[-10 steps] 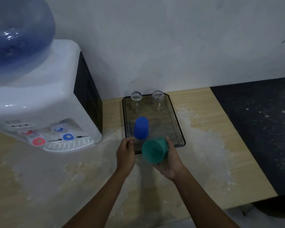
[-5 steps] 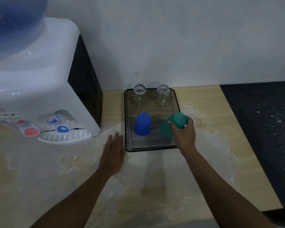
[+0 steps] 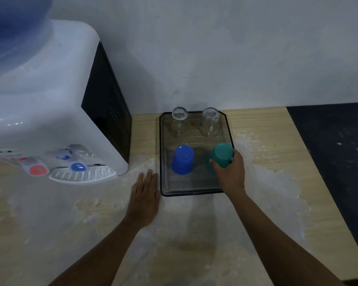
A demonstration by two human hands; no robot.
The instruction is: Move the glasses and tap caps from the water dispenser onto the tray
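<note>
- Since half a second ago the green cup (image 3: 222, 154) has gone from tilted to nearly upside down, mouth toward the mesh at the right front of the tray (image 3: 194, 187); I cannot tell whether its rim touches the mesh.
- The right hand (image 3: 229, 172) keeps its grip, fingers and thumb wrapped around the green cup's near side.
- The left hand (image 3: 146, 193) has barely shifted: it lies flat and open on the table (image 3: 267, 141), palm down, just beside the tray's left front corner, holding nothing.
- The blue cup (image 3: 183, 159) stands upside down on the tray's left front, apart from the green cup, as before.
- Two clear glasses (image 3: 179, 120) (image 3: 210, 120) stand inverted along the tray's back edge.
- The water dispenser (image 3: 50, 112) sits left of the tray, with red and blue taps above its drip grille.
</note>
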